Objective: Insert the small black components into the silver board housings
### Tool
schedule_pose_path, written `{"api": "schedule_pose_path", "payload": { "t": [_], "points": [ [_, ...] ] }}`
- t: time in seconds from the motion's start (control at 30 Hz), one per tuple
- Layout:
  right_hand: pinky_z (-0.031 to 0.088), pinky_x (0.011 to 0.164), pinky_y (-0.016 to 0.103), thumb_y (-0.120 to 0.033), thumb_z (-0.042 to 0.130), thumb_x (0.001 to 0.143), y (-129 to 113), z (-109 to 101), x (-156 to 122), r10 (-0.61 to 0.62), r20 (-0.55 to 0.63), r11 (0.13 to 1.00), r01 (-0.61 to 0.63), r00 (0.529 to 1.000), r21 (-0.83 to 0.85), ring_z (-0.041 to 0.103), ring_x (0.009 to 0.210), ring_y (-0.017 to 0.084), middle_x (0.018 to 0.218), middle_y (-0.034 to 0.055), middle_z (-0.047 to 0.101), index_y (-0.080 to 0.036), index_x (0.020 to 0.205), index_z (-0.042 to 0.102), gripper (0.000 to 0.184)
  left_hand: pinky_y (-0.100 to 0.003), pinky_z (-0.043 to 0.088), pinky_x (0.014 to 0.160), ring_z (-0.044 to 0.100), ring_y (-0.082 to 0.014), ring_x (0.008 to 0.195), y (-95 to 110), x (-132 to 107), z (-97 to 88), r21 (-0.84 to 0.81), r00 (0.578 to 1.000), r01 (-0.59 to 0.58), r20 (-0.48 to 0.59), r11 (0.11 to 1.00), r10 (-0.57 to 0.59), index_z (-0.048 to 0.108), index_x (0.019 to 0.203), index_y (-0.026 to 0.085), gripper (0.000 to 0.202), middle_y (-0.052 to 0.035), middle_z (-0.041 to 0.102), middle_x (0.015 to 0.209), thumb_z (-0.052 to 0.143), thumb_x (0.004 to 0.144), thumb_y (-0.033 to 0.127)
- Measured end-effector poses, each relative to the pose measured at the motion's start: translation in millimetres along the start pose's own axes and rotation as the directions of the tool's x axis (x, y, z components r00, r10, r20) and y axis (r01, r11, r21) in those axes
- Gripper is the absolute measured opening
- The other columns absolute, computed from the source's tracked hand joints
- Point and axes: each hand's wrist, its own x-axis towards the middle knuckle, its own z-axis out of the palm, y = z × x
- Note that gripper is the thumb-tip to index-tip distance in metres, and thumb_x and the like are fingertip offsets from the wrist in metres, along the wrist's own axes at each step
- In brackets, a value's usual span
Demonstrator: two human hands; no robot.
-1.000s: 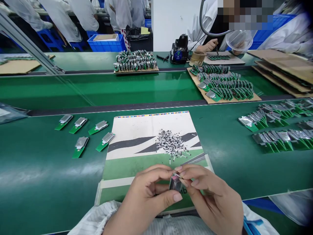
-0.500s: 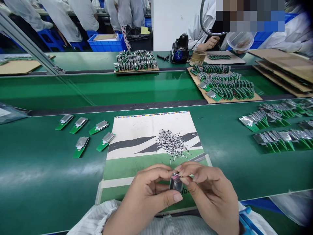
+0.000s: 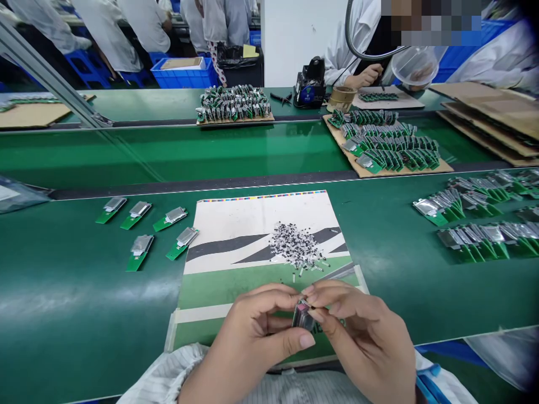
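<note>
My left hand (image 3: 248, 336) and my right hand (image 3: 362, 336) meet low in the middle, both pinched on one small circuit board with a silver metal part (image 3: 302, 316). The left thumb and fingers grip its side. My right fingertips press at its top edge, where a tiny component may sit; I cannot make it out. Just beyond my hands a heap of small black components (image 3: 297, 248) lies on a printed white and green sheet (image 3: 236, 224).
Several finished green boards (image 3: 141, 224) lie to the left on the green belt (image 3: 63, 292). Rows of boards (image 3: 475, 224) fill the right side. Cardboard trays of boards (image 3: 387, 146) sit beyond. A person in white (image 3: 366, 73) works across the table by a soldering station (image 3: 309, 84).
My hands have barely moved; the right fingers shifted slightly on the board's top edge. The person opposite moved a hand a little.
</note>
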Motion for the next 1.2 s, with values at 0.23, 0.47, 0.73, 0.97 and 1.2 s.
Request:
{"api": "schedule_pose_path", "payload": {
  "t": [0.23, 0.47, 0.73, 0.97, 1.2],
  "points": [
    [0.063, 0.074, 0.031, -0.014, 0.059, 0.089, -1, 1, -2, 0.129, -0.008, 0.970, -0.124, 0.992, 0.208, 0.069, 0.085, 0.017, 0.084, 0.0021, 0.067, -0.027, 0.098, 0.054, 0.016, -0.017, 0.051, 0.063, 0.057, -0.0070, 0.068, 0, -1, 0.3, 0.039, 1.000, -0.003, -0.020, 0.999, 0.004, 0.077, 0.085, 0.029, 0.016, -0.0001, 0.059, 0.096, 0.080, 0.071, 0.020],
    [0.062, 0.075, 0.027, -0.004, 0.059, 0.084, -2, 2, -2, 0.069, -0.026, 0.990, -0.065, 0.997, 0.127, 0.068, 0.086, 0.015, 0.083, -0.0001, 0.067, -0.026, 0.096, 0.053, 0.026, -0.024, 0.056, 0.068, 0.062, -0.0155, 0.078, 2, -3, 2.4, 0.221, 0.999, -0.014, -0.037, 0.975, 0.023, 0.075, 0.081, 0.021, 0.011, -0.0042, 0.058, 0.094, 0.079, 0.071, 0.024],
    [0.062, 0.070, 0.025, -0.008, 0.059, 0.086, -5, 0, -2, 0.139, -0.011, 0.983, -0.136, 0.990, 0.124, 0.070, 0.082, 0.015, 0.083, 0.0004, 0.068, -0.027, 0.097, 0.054, 0.022, -0.022, 0.053, 0.065, 0.064, -0.0167, 0.075, 9, -1, 0.1, 0.559, 0.975, -0.211, 0.058, 0.802, 0.216, 0.074, 0.083, 0.021, 0.005, -0.0049, 0.065, 0.084, 0.072, 0.078, 0.020],
    [0.063, 0.071, 0.023, -0.011, 0.061, 0.086, -7, -1, 1, 0.125, 0.000, 0.988, -0.124, 0.992, 0.093, 0.072, 0.083, 0.015, 0.082, -0.0007, 0.069, -0.026, 0.096, 0.056, 0.019, -0.021, 0.057, 0.069, 0.070, -0.0172, 0.078, 12, -1, -1.1, 0.722, 0.912, -0.370, 0.161, 0.585, 0.377, 0.074, 0.089, 0.019, 0.009, -0.0080, 0.071, 0.089, 0.071, 0.080, 0.020],
    [0.064, 0.073, 0.027, -0.010, 0.064, 0.085, -4, -5, 1, 0.106, 0.038, 0.979, -0.111, 0.994, 0.172, 0.072, 0.085, 0.016, 0.085, -0.0003, 0.070, -0.028, 0.102, 0.056, 0.027, -0.019, 0.058, 0.072, 0.071, -0.0168, 0.081, 11, -2, -3.0, 0.731, 0.881, -0.412, 0.168, 0.544, 0.441, 0.074, 0.090, 0.019, 0.011, -0.0079, 0.073, 0.091, 0.069, 0.081, 0.016]
  ]
}}
